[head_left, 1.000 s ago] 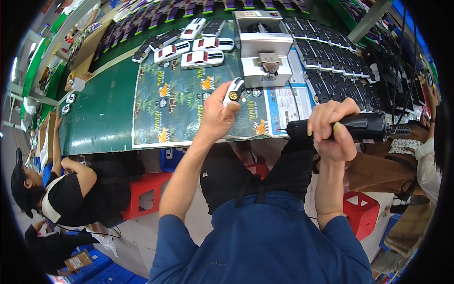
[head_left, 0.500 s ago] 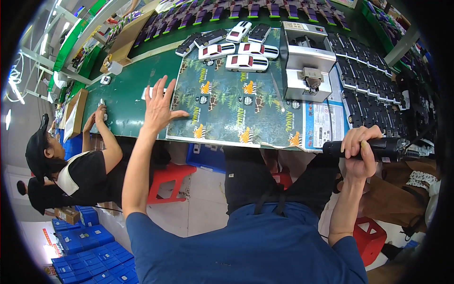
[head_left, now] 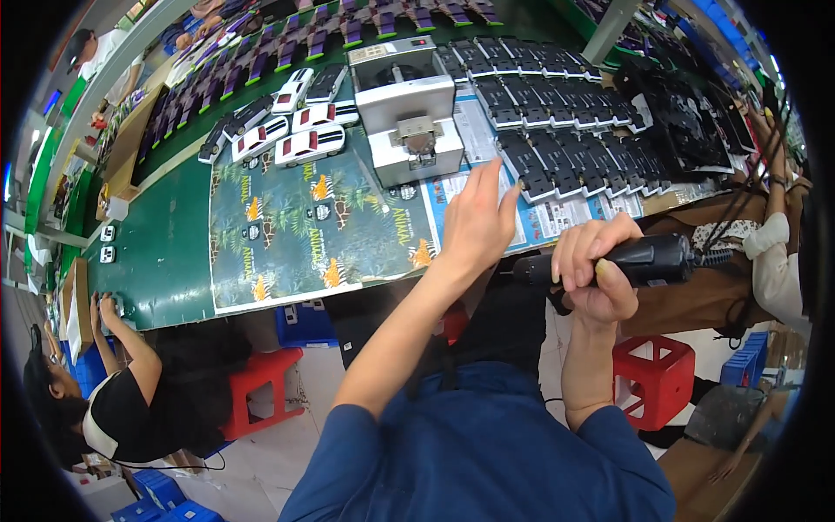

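Observation:
My right hand (head_left: 600,265) is wrapped around a black electric screwdriver (head_left: 652,259), held level at the table's front edge with its tip toward the left. My left hand (head_left: 478,217) is open and empty, fingers stretched toward the nearest row of upturned toy cars (head_left: 557,165), which show black undersides and white bodies. Whether the fingertips touch a car I cannot tell. Left of that hand stands a silver metal machine (head_left: 409,113). Beyond the patterned sheet (head_left: 304,235) are several upright white toy cars (head_left: 310,146) with black stripes, and black ones (head_left: 250,115) among them.
Purple-and-green toy parts (head_left: 287,43) line the back of the green table. Two small white items (head_left: 107,244) lie at its left end, near a co-worker (head_left: 130,365). Red stools (head_left: 654,378) stand on the floor. A cord hangs at the right.
My left hand has swung from the table's left part rightward to the upturned cars. My view has turned right. The screwdriver stays in my right hand.

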A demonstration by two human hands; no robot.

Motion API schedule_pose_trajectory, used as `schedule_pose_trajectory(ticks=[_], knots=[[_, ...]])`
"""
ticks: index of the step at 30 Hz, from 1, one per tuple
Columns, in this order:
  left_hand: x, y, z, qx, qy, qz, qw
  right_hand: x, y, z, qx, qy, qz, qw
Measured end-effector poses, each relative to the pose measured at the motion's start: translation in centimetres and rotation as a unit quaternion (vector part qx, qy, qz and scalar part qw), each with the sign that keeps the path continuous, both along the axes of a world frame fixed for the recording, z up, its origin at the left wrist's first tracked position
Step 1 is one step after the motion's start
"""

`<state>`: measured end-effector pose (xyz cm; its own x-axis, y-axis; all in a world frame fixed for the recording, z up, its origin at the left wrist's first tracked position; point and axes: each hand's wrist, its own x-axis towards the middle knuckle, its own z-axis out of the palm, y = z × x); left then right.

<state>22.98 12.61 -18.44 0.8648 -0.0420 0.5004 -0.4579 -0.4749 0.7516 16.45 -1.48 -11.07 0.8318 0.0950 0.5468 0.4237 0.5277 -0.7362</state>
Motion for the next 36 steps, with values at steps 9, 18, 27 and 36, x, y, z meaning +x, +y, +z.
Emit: schedule_pose_trajectory(ticks=[9, 18, 27, 36], knots=[[6.4, -5.5, -0.8, 0.003, 0.188, 0.095, 0.978, -0.5, -3.0, 0.4, 0.015, 0.012, -0.018, 1.000], [-0.2, 0.3, 0.2, -0.404, 0.212, -0.102, 0.884, 1.4, -3.4, 2.0, 0.045, -0.053, -0.029, 0.997], [-4.3, 11.1, -2.3, -0.573, 0.244, -0.047, 0.781, 9.7, 7.8, 4.4, 0.100, -0.079, -0.065, 0.990], [-3.7, 11.2, -2.5, -0.546, 0.263, -0.056, 0.793, 12.5, 12.6, 2.5, -0.098, -0.105, -0.200, 0.969]])
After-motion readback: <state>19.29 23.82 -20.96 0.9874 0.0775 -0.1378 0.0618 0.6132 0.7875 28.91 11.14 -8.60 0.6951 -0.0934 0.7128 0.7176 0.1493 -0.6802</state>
